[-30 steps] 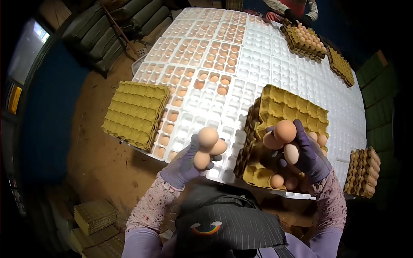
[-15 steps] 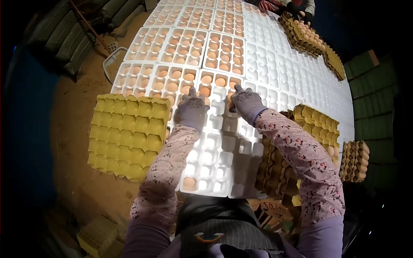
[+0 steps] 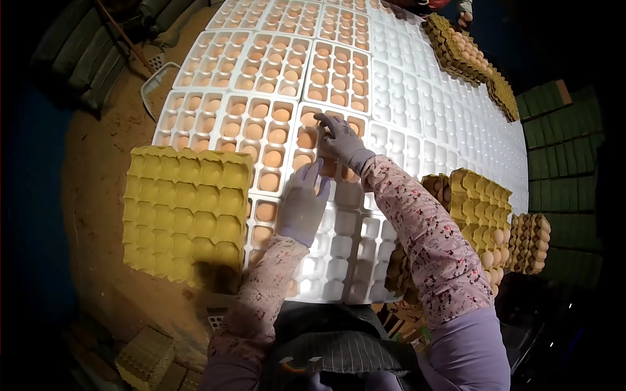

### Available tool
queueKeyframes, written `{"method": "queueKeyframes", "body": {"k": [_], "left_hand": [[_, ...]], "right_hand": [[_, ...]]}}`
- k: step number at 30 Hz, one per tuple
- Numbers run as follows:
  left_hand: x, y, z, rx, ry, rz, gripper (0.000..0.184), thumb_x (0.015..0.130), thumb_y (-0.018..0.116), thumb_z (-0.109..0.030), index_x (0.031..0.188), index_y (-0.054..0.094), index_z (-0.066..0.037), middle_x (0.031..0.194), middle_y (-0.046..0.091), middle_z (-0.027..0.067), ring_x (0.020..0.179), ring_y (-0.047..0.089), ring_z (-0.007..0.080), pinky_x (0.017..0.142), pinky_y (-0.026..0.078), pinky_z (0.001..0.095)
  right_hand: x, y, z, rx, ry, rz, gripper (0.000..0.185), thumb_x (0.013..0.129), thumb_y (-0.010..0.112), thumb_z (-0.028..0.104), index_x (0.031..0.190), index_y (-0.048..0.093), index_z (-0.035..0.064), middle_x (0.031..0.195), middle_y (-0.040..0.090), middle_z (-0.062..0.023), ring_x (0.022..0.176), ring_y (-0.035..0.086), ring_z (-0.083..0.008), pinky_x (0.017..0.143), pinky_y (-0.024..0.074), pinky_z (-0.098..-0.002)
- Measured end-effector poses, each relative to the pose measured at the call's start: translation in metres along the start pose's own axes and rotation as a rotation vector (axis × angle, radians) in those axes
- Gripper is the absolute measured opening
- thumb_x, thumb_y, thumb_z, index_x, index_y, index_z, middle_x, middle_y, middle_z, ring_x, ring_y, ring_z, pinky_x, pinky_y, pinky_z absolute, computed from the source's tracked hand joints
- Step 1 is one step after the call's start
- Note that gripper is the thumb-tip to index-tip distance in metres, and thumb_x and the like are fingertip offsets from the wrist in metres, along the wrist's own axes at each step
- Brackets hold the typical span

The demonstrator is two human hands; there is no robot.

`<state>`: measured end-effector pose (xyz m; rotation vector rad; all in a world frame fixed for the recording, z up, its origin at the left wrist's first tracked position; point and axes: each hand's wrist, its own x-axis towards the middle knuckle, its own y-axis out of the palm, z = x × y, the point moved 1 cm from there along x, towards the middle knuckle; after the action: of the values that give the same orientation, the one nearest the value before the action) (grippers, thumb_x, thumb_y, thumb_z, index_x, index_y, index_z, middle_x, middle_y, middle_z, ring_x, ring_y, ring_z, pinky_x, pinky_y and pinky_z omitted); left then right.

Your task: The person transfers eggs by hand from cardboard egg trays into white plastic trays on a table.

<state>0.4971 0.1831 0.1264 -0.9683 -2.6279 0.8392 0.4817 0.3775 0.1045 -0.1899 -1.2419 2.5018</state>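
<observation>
Both hands wear light purple gloves and are over a white tray (image 3: 305, 116) that is partly filled with brown eggs. My right hand (image 3: 340, 141) reaches over the tray's upper cells, fingers bent and pointing left; whatever lies under the palm is hidden. My left hand (image 3: 305, 203) is lower and to the left, over the tray's lower part, with its fingertips near an egg (image 3: 302, 160). What is under its palm cannot be seen. Empty cells (image 3: 341, 246) show to the right of my left wrist.
A yellow stack of cardboard trays (image 3: 186, 215) stands at the left. Egg-filled cardboard trays (image 3: 486, 215) stand right of my right arm. Filled white trays (image 3: 270, 64) lie beyond. Another person's hand (image 3: 465, 18) is at the far edge, near stacked eggs (image 3: 468, 51).
One second ago each hand held several eggs near the table's front. Both hands moved forward over the tray; since then my left hand came lower and my right hand moved left. More eggs sit in the tray.
</observation>
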Motion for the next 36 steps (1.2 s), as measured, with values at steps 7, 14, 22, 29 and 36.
{"method": "queueKeyframes", "body": {"k": [7, 14, 22, 29, 36], "left_hand": [[0.016, 0.063, 0.016, 0.381, 0.380, -0.098, 0.045, 0.100, 0.056, -0.023, 0.139, 0.051, -0.004, 0.140, 0.054, 0.0156, 0.136, 0.045, 0.0346, 0.120, 0.022, 0.0566], [0.012, 0.041, -0.046, -0.091, 0.214, -0.104, 0.046, 0.098, 0.063, -0.019, 0.141, 0.053, -0.005, 0.144, 0.050, 0.0155, 0.137, 0.044, 0.0338, 0.113, 0.040, 0.0447], [-0.063, 0.063, -0.301, -0.132, 0.560, 0.503, 0.029, 0.093, 0.067, -0.020, 0.116, 0.070, -0.002, 0.106, 0.070, 0.0150, 0.103, 0.066, 0.0316, 0.091, 0.052, 0.0380], [-0.111, 0.118, -0.329, 0.327, 0.834, 0.467, 0.042, 0.088, 0.071, -0.026, 0.125, 0.064, -0.006, 0.116, 0.067, 0.0144, 0.120, 0.057, 0.0351, 0.114, 0.037, 0.0500], [-0.104, 0.109, -0.364, -0.433, 0.008, 0.581, 0.041, 0.102, 0.056, -0.035, 0.126, 0.060, -0.003, 0.106, 0.064, 0.0115, 0.092, 0.066, 0.0205, 0.082, 0.054, 0.0321]], "right_hand": [[-0.056, -0.165, 0.121, 0.544, 0.155, 0.068, 0.041, 0.099, 0.056, 0.016, 0.139, 0.054, 0.0080, 0.114, 0.065, -0.0079, 0.098, 0.059, -0.0134, 0.086, 0.0504, -0.0286], [-0.290, -0.359, 0.084, 0.262, 0.402, -0.386, 0.028, 0.099, 0.065, 0.015, 0.124, 0.066, 0.0018, 0.120, 0.068, -0.0053, 0.117, 0.060, -0.0146, 0.101, 0.0489, -0.0302], [-0.369, -0.354, -0.064, -0.198, 0.151, 0.017, 0.047, 0.087, 0.076, 0.030, 0.131, 0.067, 0.0179, 0.144, 0.056, -0.0117, 0.142, 0.041, -0.0302, 0.114, 0.0389, -0.0427], [-0.373, -0.409, -0.098, 1.079, 0.332, -0.230, 0.025, 0.097, 0.066, 0.021, 0.117, 0.070, 0.0064, 0.108, 0.066, -0.0024, 0.099, 0.060, -0.0111, 0.089, 0.0502, -0.0278], [-0.368, -0.402, -0.110, -0.200, 0.181, 0.177, 0.043, 0.090, 0.070, 0.048, 0.118, 0.069, 0.0150, 0.106, 0.070, -0.0061, 0.087, 0.070, -0.0190, 0.075, 0.0540, -0.0368]]}}
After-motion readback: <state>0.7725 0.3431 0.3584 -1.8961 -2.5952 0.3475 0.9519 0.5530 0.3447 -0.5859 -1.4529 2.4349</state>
